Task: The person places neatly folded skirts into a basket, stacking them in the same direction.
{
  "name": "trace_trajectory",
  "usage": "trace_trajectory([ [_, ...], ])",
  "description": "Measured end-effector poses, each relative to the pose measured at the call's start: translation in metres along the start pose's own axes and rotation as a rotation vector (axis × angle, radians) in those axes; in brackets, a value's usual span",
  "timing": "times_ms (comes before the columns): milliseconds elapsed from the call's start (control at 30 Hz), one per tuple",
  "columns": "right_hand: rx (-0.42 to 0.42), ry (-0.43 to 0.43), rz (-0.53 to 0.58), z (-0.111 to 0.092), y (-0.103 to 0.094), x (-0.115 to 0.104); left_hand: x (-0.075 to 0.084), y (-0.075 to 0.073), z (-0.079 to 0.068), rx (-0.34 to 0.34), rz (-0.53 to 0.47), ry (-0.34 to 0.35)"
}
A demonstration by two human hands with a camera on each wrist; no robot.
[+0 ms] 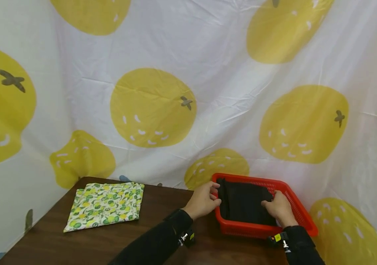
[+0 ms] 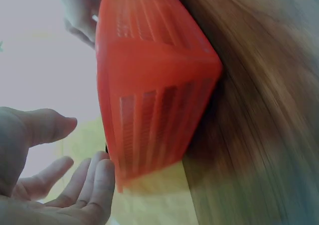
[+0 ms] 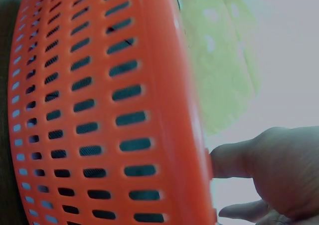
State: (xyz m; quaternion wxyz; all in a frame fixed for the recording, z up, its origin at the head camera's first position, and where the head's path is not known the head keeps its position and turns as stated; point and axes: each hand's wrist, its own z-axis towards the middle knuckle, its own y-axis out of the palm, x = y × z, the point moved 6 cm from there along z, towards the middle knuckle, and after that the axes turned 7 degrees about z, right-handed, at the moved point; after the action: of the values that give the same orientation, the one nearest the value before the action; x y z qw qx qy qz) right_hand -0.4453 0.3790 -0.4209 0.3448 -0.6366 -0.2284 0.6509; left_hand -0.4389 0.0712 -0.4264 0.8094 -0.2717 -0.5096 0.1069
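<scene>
A dark, folded, flat fabric item (image 1: 248, 202) lies inside a red plastic basket (image 1: 251, 229) on the right of the table. At the basket's left rim is my left hand (image 1: 203, 200). Its thumb stands apart from the extended fingers in the left wrist view, with nothing visible between them. My right hand (image 1: 280, 209) is at the dark item's right edge, the thumb reaching over it. In the right wrist view the basket wall (image 3: 99, 105) hides the tips of that hand's thumb and fingers, so a grip cannot be made out.
A folded cloth with a lemon and leaf print (image 1: 108, 204) lies at the left on the brown wooden table (image 1: 161, 209). Behind the table hangs a white curtain with yellow fruit (image 1: 153, 106). The basket stands close to this curtain.
</scene>
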Motion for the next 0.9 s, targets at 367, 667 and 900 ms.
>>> trace_trajectory([
  [367, 0.039, -0.127, 0.021, -0.013, 0.014, -0.022, -0.032, -0.039, -0.02, 0.031, 0.123, 0.033],
  [667, 0.045, -0.194, 0.03, -0.037, 0.037, -0.044, -0.054, -0.077, -0.05, 0.069, 0.189, 0.009],
  [900, 0.066, -0.246, 0.024, -0.057, 0.054, -0.06, -0.081, -0.106, -0.077, 0.113, 0.275, -0.074],
])
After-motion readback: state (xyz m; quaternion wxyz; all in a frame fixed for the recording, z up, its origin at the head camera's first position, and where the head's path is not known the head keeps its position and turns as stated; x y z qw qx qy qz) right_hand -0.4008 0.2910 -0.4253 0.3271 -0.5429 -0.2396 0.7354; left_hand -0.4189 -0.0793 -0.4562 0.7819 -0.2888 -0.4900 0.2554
